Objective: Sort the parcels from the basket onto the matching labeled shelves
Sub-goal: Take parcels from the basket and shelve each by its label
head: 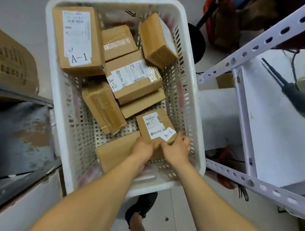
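Down at the basket's (pixel 201 124) near end, my left hand (pixel 141 149) and right hand (pixel 177 148) grip the small A-1 parcel (pixel 155 128) — pick-up step. Next, I'd judge: lift it clear and find the A-1 shelf — no shelf label shows.

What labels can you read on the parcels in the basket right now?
"A-1": large parcel, far left corner of the basket.
"A-2": middle parcel.
"A-1": small parcel, held by both hands, left, right.
Printed shipping labels and barcodes: too blurred to read.
Other parcels: no readable marking.
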